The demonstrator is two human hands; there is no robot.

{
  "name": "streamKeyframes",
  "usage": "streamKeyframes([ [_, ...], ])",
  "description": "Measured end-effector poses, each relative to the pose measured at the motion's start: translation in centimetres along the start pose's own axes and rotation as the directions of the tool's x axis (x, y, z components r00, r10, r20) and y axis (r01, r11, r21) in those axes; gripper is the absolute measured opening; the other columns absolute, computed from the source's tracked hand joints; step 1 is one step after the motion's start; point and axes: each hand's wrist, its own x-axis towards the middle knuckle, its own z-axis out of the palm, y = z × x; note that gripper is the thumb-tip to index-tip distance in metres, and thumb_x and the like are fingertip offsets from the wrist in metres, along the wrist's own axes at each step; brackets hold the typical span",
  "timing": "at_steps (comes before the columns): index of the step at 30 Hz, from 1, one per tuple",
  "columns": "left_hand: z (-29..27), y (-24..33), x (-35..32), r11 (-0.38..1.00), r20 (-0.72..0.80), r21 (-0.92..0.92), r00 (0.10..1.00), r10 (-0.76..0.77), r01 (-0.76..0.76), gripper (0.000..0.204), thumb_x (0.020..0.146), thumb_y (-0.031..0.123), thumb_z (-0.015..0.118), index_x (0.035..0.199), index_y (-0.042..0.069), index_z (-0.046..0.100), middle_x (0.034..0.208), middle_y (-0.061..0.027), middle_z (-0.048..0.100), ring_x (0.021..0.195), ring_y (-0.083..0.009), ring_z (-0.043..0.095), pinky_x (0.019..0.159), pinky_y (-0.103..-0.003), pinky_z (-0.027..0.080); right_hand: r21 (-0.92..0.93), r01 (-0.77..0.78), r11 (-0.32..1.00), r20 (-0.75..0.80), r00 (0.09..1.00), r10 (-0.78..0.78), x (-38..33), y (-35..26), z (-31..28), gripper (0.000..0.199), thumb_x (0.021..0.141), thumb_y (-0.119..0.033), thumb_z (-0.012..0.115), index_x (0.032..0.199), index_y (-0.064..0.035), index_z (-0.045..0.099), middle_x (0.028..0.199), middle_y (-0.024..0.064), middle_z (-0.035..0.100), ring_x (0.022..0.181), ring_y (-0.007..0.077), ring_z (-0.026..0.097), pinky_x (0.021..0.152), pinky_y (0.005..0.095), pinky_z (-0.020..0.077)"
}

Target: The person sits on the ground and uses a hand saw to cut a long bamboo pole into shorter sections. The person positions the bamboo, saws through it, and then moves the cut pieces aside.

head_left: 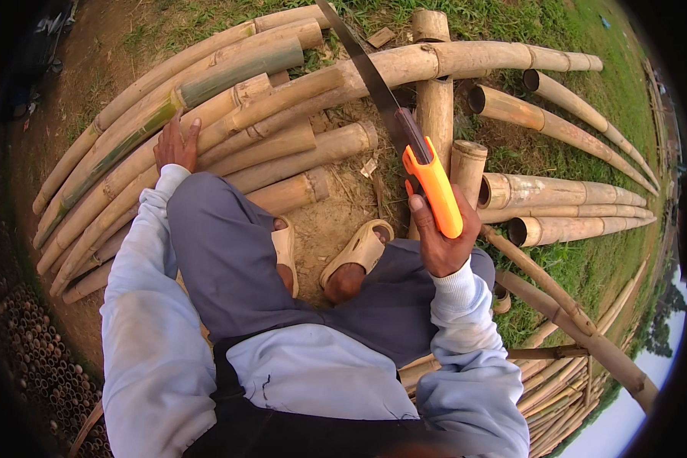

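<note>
My right hand [444, 237] is wrapped around the orange handle of a hand saw [433, 189]. Its dark blade points away from me and crosses in front of a long bamboo pole [488, 59]; whether the teeth touch the pole I cannot tell. The pole lies across an upright bamboo post [434, 114]. To the left, my left hand [178, 145] rests on the bamboo poles with its fingers stretched out and thumb apart. Beside it, a cut pole with a greenish stretch [240, 70] lies in the same bundle.
Several hollow bamboo poles [565, 191] lie on the grass at right. A slanted bamboo rail [580, 336] stands at lower right near stacked poles. Many cut bamboo ends [42, 359] are piled at lower left. My sandals [359, 250] stand on bare soil between the poles.
</note>
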Motion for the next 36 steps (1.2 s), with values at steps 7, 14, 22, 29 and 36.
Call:
streamKeyframes([
  [7, -0.8, 1.3, -1.0, 1.000, -0.038, 0.011, 0.999, 0.020, -0.019, 0.068, 0.098, 0.061, 0.044, 0.149, 0.016, 0.041, 0.141, -0.0145, 0.052, 0.130, -0.0344, 0.048, 0.107, -0.050, 0.034, -0.090, 0.045, 0.995, -0.010, 0.999, -0.046, -0.2, 1.8, 1.0, 0.017, 0.092, -0.004, 0.069, 0.105, 0.0056, 0.065, 0.075, 0.0046, 0.064, 0.063, 0.0096, 0.062, 0.058, 0.0241, 0.0493],
  [14, -1.3, 2.3, -1.2, 0.995, -0.026, 0.089, 0.999, -0.047, 0.050, 0.070, 0.097, 0.063, 0.042, 0.149, 0.016, 0.041, 0.140, -0.0144, 0.052, 0.130, -0.0329, 0.048, 0.107, -0.048, 0.034, -0.056, -0.037, 0.998, -0.015, 0.999, 0.036, -2.1, 5.6, 1.5, 0.019, 0.092, -0.009, 0.071, 0.104, 0.0036, 0.066, 0.071, 0.0037, 0.062, 0.061, 0.0104, 0.058, 0.058, 0.0252, 0.0463],
  [22, -1.0, 2.5, -0.9, 0.985, -0.035, 0.169, 0.999, -0.009, 0.015, 0.066, 0.097, 0.056, 0.046, 0.150, 0.019, 0.039, 0.143, -0.0127, 0.050, 0.132, -0.0314, 0.047, 0.108, -0.048, 0.035, 0.060, -0.133, 0.989, 0.167, 0.978, 0.121, -2.7, 5.0, 1.3, 0.019, 0.094, -0.012, 0.071, 0.103, 0.0030, 0.064, 0.074, -0.0002, 0.058, 0.065, 0.0078, 0.050, 0.062, 0.0245, 0.0445],
  [29, -0.7, 2.2, -0.6, 0.974, -0.008, 0.224, 1.000, -0.019, 0.020, 0.061, 0.098, 0.050, 0.047, 0.151, 0.022, 0.039, 0.139, -0.0127, 0.052, 0.129, -0.0312, 0.049, 0.108, -0.050, 0.032, 0.012, -0.215, 0.977, 0.187, 0.960, 0.209, -2.5, 5.1, 1.1, 0.025, 0.094, -0.016, 0.071, 0.108, 0.0042, 0.066, 0.069, 0.0014, 0.056, 0.063, 0.0080, 0.047, 0.059, 0.0264, 0.0437],
  [36, -0.3, 1.9, -0.7, 0.972, 0.013, 0.234, 1.000, 0.014, -0.016, 0.059, 0.097, 0.043, 0.047, 0.152, 0.024, 0.038, 0.140, -0.0119, 0.052, 0.132, -0.0300, 0.048, 0.111, -0.050, 0.029, -0.097, -0.101, 0.990, 0.190, 0.975, 0.118, -6.0, 1.8, -1.5, 0.028, 0.093, -0.009, 0.069, 0.118, 0.0027, 0.066, 0.073, 0.0069, 0.065, 0.066, 0.0088, 0.061, 0.062, 0.0244, 0.0469],
])
